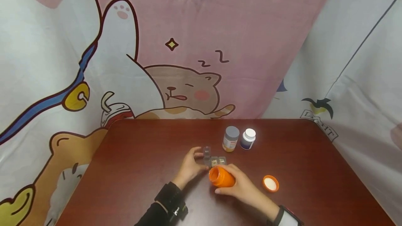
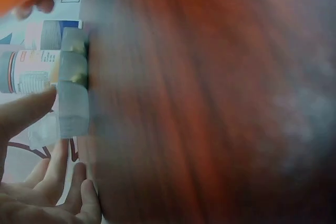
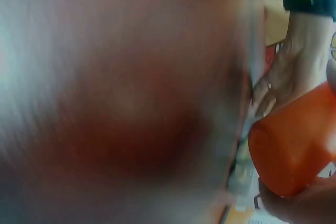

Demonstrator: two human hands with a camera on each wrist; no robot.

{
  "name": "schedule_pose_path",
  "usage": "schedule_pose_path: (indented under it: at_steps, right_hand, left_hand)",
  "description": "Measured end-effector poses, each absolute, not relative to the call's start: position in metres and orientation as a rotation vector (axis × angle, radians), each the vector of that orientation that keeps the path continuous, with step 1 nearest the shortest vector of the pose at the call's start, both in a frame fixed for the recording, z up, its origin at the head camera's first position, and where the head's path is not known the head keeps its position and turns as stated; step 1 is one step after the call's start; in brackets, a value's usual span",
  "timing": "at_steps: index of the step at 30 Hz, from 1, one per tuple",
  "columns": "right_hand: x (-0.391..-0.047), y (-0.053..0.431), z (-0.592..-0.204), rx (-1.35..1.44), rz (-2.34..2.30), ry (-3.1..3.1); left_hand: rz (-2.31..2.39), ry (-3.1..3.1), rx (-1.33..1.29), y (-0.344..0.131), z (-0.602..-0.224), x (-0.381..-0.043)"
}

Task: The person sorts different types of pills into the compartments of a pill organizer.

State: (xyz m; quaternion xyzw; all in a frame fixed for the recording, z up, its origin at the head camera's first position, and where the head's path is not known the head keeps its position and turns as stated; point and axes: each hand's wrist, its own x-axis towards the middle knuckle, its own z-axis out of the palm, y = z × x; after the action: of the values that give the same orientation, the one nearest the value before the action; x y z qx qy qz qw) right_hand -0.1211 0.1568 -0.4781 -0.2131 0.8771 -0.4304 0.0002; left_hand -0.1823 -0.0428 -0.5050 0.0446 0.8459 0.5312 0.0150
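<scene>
A small clear pill organizer (image 1: 214, 161) lies on the table with its leftmost lid raised. Pale contents show through two of its compartments. My left hand (image 1: 190, 165) steadies its left end, thumb on one side and fingers on the other; in the left wrist view the thumb (image 2: 31, 109) touches the organizer (image 2: 73, 106). Just to the right, my right hand (image 1: 237, 182) grips an uncapped orange pill bottle (image 1: 224, 178), tilted with its mouth to the left. The right wrist view shows the bottle (image 3: 294, 140) close up; its contents cannot be made out.
An orange cap (image 1: 270, 183) with a white inside lies upturned to the right. Behind the organizer stand a grey-lidded bottle (image 1: 230, 138) and a white-capped bottle (image 1: 248, 138). A printed cloth (image 1: 251, 44) hangs beyond the table's back edge.
</scene>
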Motion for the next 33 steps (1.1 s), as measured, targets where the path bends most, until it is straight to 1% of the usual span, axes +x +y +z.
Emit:
schedule_pose_path:
  at_steps: [3, 5, 11, 22, 26, 33]
  right_hand:
    - [-0.134, 0.159, -0.472, -0.645, -1.275, 2.88]
    - [-0.143, 0.162, -0.47, -0.664, -1.142, 2.997]
    - [-0.163, 0.168, -0.469, -0.871, -0.657, 3.241]
    - [-0.18, 0.161, -0.47, -1.021, -0.438, 3.286]
    - [-0.184, 0.158, -0.467, -1.111, -0.315, 3.332]
    - [-0.187, 0.153, -0.464, -1.2, -0.25, 3.314]
  left_hand:
    - [1.606, 2.663, 0.154, -0.044, -0.506, -0.182]
    - [1.618, 2.653, 0.174, -0.045, -0.506, -0.182]
    - [1.634, 2.563, 0.2, -0.045, -0.507, -0.185]
    - [1.601, 2.61, 0.185, -0.041, -0.511, -0.182]
    - [1.637, 2.588, 0.198, -0.042, -0.51, -0.183]
    - [1.649, 2.562, 0.171, -0.043, -0.511, -0.183]
